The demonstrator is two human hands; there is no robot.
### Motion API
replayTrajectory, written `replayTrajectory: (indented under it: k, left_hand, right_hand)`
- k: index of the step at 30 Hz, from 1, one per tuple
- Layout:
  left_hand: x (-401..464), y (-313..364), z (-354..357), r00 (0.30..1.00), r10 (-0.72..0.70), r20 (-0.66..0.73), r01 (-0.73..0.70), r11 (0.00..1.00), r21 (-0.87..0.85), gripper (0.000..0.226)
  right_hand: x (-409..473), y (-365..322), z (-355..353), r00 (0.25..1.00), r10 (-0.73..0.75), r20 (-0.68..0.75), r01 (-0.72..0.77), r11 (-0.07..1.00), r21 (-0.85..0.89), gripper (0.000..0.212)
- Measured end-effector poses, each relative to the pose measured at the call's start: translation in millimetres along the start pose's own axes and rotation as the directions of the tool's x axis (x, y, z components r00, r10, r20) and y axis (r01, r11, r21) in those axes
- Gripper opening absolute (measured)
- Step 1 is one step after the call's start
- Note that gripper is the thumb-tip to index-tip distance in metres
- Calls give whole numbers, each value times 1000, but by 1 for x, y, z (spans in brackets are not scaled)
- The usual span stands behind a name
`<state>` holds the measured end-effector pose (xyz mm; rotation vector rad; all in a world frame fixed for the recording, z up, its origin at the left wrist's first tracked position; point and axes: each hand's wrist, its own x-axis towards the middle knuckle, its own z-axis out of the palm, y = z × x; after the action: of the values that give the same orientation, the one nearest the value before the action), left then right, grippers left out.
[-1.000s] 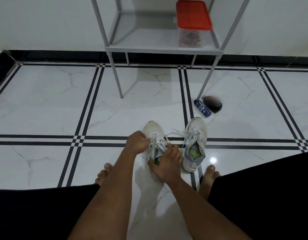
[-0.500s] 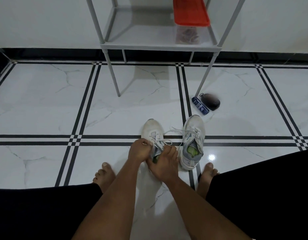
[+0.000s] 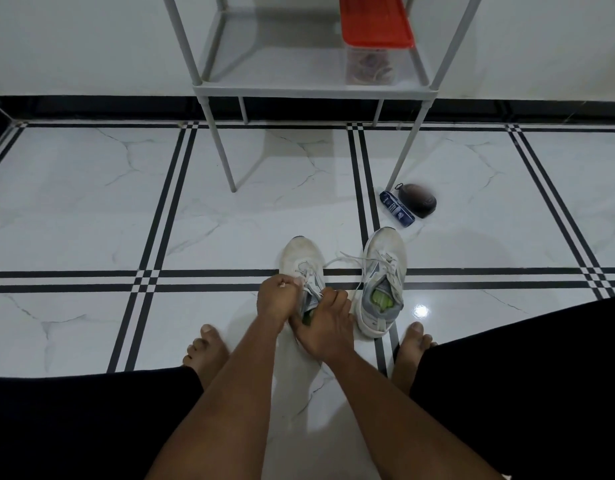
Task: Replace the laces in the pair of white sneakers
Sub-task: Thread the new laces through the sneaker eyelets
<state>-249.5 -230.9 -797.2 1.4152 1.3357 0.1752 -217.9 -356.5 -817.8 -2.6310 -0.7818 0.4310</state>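
Laces on both white sneakers look thin, soft and limp, so they should weigh next to nothing, slide easily through eyelets once slack, and tangle if pulled in a bunch. The left sneaker (image 3: 301,263) stands on the tiled floor (image 3: 91,209) at lower centre of the frame, toe pointing away from the person, and both hands are on it. The left hand (image 3: 277,299) has its fingers curled over the near left side of the throat; its grip appears closed on the lace (image 3: 304,271) or the upper there, though which of the two cannot be told. The right hand (image 3: 325,325) covers the collar and tongue, fingers curled round the shoe's opening, holding it steady.

The right sneaker (image 3: 384,282) stands just beside, to the right, with nobody touching it; its white lace (image 3: 351,259) is loosened, one strand trailing across toward the left shoe. A green insole shows inside.

Judging by the soft mesh upper, the shoe will flex and skid on the glossy tile unless pinned at the heel or collar. The best hold on a lace is probably near its stiff tip or at a crossing, drawn out one eyelet at a time.

A small blue packet (image 3: 397,208) lies right of centre, near a rack leg (image 3: 403,157).
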Motion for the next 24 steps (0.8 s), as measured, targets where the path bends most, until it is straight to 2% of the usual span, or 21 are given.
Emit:
replayTrajectory:
  k: [2, 3, 5, 6, 7, 8, 9, 10, 14, 16, 18, 19, 21, 24]
  left_hand:
    - [7, 17, -10, 992, -123, 42, 130, 926, -355, 16]
    - [8, 27, -17, 988, -136, 76, 156, 883, -444, 17]
    - [10, 40, -30, 993, -84, 83, 113, 885, -451, 14]
    - [13, 38, -34, 999, -24, 37, 36, 935, -352, 14]
    - [14, 32, -35, 998, 57, -25, -60, 988, -145, 16]
    - [11, 23, -36, 988, 139, -73, -131, 987, 97, 20]
    - [7, 10, -35, 972, 208, -105, -172, 945, 278, 30]
    - [3, -5, -33, 963, 235, -133, -172, 914, 368, 38]
    - [-14, -50, -26, 971, 146, -190, -36, 873, 486, 38]
    - [-15, -57, -31, 989, 86, -117, -4, 820, 572, 39]
    - [-10, -56, -34, 995, 101, 14, -88, 788, 609, 34]
    - [-7, -53, -35, 989, 128, 71, -145, 791, 594, 31]
    - [-3, -44, -31, 978, 182, 104, -210, 862, 461, 33]
    - [2, -21, -21, 956, 294, -20, -280, 926, 252, 33]
  right_hand:
    - [1, -1, -1, 999, 17, 45, -17, 1000, 2, 80]
    - [2, 0, -2, 998, 27, 62, -28, 1000, 10, 80]
    - [4, 0, -3, 997, 37, 72, -40, 999, 30, 81]
    - [4, -2, -4, 997, 39, 71, -42, 998, 40, 81]
    - [5, -2, -4, 997, 41, 71, -44, 998, 45, 81]
    - [4, -2, -4, 996, 44, 77, -48, 998, 47, 81]
    - [4, -2, -5, 995, 47, 85, -52, 997, 50, 82]
    - [4, -2, -6, 995, 49, 91, -55, 997, 60, 82]
    - [4, -3, -9, 996, 73, 58, -82, 981, 177, 71]
    - [4, -3, -13, 996, 86, 19, -88, 975, 206, 65]
    - [5, -1, -17, 997, 79, -2, -77, 981, 180, 65]
    - [6, 1, -21, 997, 72, -2, -71, 984, 165, 63]
    - [9, 4, -26, 998, 57, 4, -57, 985, 160, 57]
    - [16, 9, -32, 999, 43, -2, -42, 983, 181, 53]
